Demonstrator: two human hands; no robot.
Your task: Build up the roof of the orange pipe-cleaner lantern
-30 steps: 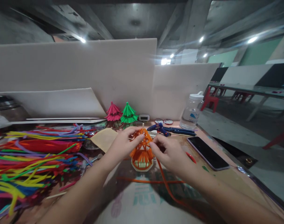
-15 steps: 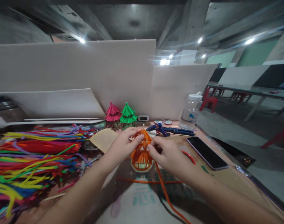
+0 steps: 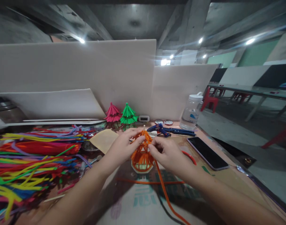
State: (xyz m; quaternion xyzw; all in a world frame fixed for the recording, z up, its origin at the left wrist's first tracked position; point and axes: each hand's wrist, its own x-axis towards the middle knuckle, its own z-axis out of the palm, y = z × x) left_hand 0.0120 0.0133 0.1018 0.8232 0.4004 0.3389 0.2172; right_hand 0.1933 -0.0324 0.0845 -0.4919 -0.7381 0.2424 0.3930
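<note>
A small orange pagoda model (image 3: pixel 142 156), built of fuzzy pipe cleaners, stands upright on a pale many-sided base (image 3: pixel 142 171) in the middle of the table. A light stick pokes out of its peak. My left hand (image 3: pixel 126 142) is closed round the upper left of the model, thumb at the front and fingers partly hidden behind. On the opposite side my right hand (image 3: pixel 163 150) pinches at the roof edge. An orange pipe cleaner (image 3: pixel 164 189) trails from under that hand toward the lower right. The exact point of the pinch is hidden by the fingers.
Bundles of coloured pipe cleaners (image 3: pixel 35 162) cover the left side. Pink (image 3: pixel 113 112) and green (image 3: pixel 128 114) pagoda models stand behind, near a small digital display (image 3: pixel 144 118). A blue-handled tool (image 3: pixel 163 129), a water bottle (image 3: pixel 191 112) and a phone (image 3: pixel 206 153) lie rightward.
The whole view has shifted very slightly. Both hands keep their hold on the orange model, with hardly any visible movement of the fingers.
</note>
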